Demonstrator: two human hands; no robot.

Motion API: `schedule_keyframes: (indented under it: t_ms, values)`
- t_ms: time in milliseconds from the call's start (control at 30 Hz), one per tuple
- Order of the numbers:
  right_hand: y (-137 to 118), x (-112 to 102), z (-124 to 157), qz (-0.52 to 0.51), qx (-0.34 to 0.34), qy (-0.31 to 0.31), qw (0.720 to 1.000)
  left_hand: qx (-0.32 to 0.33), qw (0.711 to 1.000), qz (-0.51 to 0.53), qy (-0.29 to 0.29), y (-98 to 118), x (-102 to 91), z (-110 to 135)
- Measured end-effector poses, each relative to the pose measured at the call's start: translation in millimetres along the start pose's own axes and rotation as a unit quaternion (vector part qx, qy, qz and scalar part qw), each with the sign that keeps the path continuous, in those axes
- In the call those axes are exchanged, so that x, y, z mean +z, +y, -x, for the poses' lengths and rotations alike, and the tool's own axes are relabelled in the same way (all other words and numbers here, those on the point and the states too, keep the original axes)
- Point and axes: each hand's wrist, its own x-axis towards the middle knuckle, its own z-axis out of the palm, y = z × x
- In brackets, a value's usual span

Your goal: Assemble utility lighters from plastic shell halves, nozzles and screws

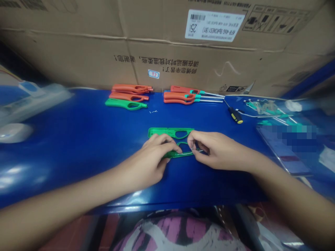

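Observation:
Two green lighter casing halves lie before me at the middle of the blue table. The upper half point(170, 132) rests open side up, its finger loop toward the right. My left hand point(154, 153) is closed on the left end of the lower half point(172, 154), fingers bent over it. A thin pale wire or tube point(185, 153) runs along this half toward my right hand point(211, 148). At its right end, thumb and fingers of that hand are pinched together; what lies between the fingertips is too small to make out.
Orange lighter casings point(128, 96) and a green one point(123, 103) lie behind at left. Orange lighters with metal tubes point(180, 98) sit right of them. A black-and-yellow screwdriver point(235, 115), small green parts point(264, 108) and a phone point(285, 150) are at right. A cardboard box point(86, 52) stands behind.

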Motion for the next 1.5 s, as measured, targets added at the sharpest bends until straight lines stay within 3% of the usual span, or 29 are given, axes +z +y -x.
schedule_keyframes:
  t_ms: [400,533,800,1500]
  values:
    - [2,0,0,-0.012,-0.027,-0.003,1.000,0.011,1.000,-0.020,0.014,-1,0.0,0]
    - [2,0,-1,-0.018,-0.027,-0.002,0.999,0.042,0.995,-0.084,0.043,-1,-1.8,1]
    - [7,1,-1,-0.047,-0.060,0.012,0.997,0.092,0.975,-0.199,0.027,0,-6.7,1]
    - [13,3,-1,-0.059,-0.080,0.025,0.995,0.092,0.976,-0.187,0.060,3,-5.8,1]
